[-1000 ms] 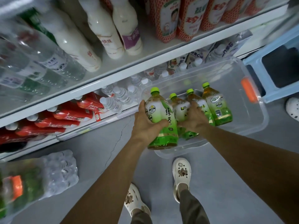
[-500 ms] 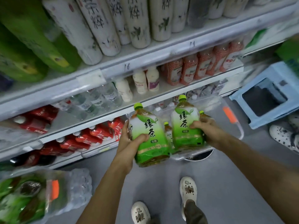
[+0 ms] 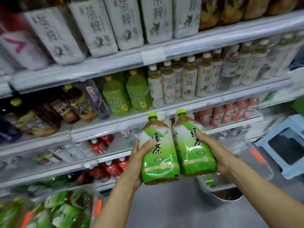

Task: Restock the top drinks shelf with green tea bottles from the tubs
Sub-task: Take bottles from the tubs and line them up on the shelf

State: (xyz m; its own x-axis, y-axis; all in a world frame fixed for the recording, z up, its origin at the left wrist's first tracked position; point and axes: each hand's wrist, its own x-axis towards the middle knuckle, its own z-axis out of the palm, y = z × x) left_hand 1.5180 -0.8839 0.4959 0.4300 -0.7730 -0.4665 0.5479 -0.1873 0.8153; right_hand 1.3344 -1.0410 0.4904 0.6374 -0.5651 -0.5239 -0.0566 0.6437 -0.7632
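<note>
My left hand (image 3: pixel 137 159) grips a large green tea bottle (image 3: pixel 158 155) with a green cap, held upright in front of the shelves. My right hand (image 3: pixel 212 148) grips a second green tea bottle (image 3: pixel 193 145), tilted slightly right and touching the first. Both bottles hang at the level of the lower shelves. A clear tub (image 3: pixel 243 162) with an orange handle sits on the floor behind my right arm, one green bottle partly visible in it. Another clear tub (image 3: pixel 93 196) at the bottom left holds several green bottles.
Shelves (image 3: pixel 181 50) fill the view, stocked with white tea bottles, green bottles (image 3: pixel 115 97), dark drinks, pink bottles and red-labelled bottles lower down. A light blue plastic stool (image 3: pixel 286 145) stands at the right on the grey floor.
Both hands have lifted the two green tea bottles out of the right tub and raised them. The view has tilted upward, bringing higher shelves into sight.
</note>
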